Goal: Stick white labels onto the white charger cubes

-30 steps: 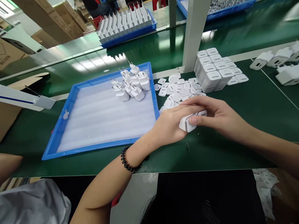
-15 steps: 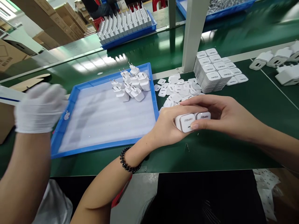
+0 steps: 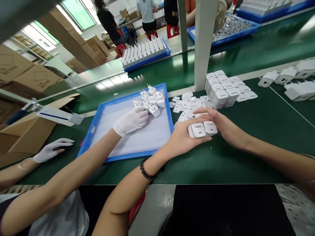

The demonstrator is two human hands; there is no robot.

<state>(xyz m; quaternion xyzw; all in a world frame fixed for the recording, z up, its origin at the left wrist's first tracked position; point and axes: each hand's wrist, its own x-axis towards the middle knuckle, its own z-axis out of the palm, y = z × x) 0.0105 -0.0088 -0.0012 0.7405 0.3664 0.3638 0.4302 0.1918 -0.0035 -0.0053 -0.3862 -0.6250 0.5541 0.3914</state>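
My left hand [image 3: 179, 139] is closed around two white chargers [image 3: 202, 129] held side by side, their labelled faces up. My right hand [image 3: 222, 123] curls over them from the right, fingers on the right charger. Just behind my hands lies a scatter of loose white labels [image 3: 188, 101]. Beyond that stand stacks of labels [image 3: 225, 88]. A blue tray [image 3: 123, 155] with white foam lies to the left, with a small pile of finished chargers [image 3: 151, 98] at its far right corner.
A co-worker's white-gloved hand [image 3: 130, 120] reaches over the tray to the charger pile; their other gloved hand [image 3: 52, 149] rests on the green table. A white post [image 3: 203, 42] rises behind. More chargers [image 3: 292, 80] lie far right. Cardboard boxes [image 3: 27, 134] stand left.
The co-worker's gloved hand has moved from the tray's left edge across to the charger pile. The camera has tilted up. My hands still hold the two chargers.
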